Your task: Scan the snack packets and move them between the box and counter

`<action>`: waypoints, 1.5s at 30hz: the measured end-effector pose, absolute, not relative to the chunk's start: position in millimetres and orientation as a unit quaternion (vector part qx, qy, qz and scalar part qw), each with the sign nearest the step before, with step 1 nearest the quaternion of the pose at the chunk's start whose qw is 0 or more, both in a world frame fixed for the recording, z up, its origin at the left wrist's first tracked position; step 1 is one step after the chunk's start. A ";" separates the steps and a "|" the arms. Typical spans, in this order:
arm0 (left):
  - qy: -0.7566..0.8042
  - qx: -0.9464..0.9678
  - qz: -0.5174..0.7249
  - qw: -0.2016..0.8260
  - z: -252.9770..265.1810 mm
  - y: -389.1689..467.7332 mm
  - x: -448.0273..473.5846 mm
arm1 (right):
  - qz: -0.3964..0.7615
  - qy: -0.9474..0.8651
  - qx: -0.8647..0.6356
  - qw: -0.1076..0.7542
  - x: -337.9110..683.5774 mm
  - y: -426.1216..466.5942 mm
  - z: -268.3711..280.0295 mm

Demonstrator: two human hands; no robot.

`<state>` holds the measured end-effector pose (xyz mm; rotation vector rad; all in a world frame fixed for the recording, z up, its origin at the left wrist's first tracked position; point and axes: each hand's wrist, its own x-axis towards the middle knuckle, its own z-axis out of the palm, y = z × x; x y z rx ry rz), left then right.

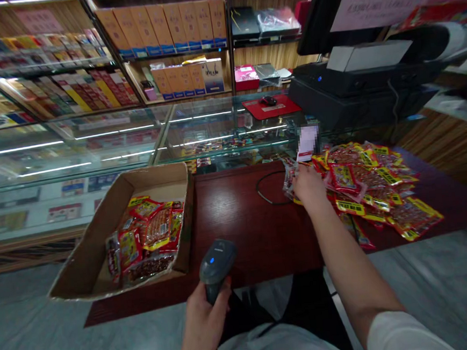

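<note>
My left hand (206, 317), low in the middle, is wrapped round the handle of a grey barcode scanner (217, 260) with a blue light on it. Stretched out to the right, my right hand (307, 184) is at the left edge of a heap of red and yellow snack packets (373, 175). Its fingers are bent against a clear snack packet (288, 177), and their tips are partly hidden. A cardboard box (186, 216) on the left holds several more packets (157, 227).
A dark cable (261, 186) loops across the brown tabletop (236, 207). Behind it runs a glass counter (197, 126) with a red mouse pad (280, 107). A phone-like card (307, 143) stands behind my right hand. A black till machine (356, 95) is at the back right.
</note>
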<state>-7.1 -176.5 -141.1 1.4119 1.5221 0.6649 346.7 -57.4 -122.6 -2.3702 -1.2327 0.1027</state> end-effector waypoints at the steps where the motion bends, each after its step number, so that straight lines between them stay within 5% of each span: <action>1: 0.618 0.575 0.270 0.464 -141.7 -176.5 -5.1 | 0.029 -0.435 -0.878 0.196 356.1 -59.5 -124.5; 8: 0.604 0.593 0.263 0.462 -140.2 -178.3 3.2 | 0.023 -0.440 -0.875 0.199 362.9 -59.3 -129.8; 10: 0.615 0.584 0.270 0.457 -139.7 -178.5 0.7 | 0.056 -0.431 -0.850 0.298 355.9 -62.5 -130.8; 14: 0.623 0.571 0.286 0.453 -141.0 -179.1 -5.6 | 0.332 -0.310 -0.635 0.624 316.5 -74.7 -139.4; 16: 0.628 0.567 0.292 0.446 -141.6 -180.1 -6.8 | 0.427 -0.261 -0.535 0.681 286.4 -81.8 -148.0; 25: 0.625 0.565 0.311 0.441 -132.5 -181.7 3.9 | 0.563 -0.131 -0.382 0.721 208.1 -98.2 -184.7; 45: 0.636 0.544 0.312 0.449 -127.5 -178.1 9.6 | 0.564 -0.105 -0.373 0.730 209.6 -97.3 -187.9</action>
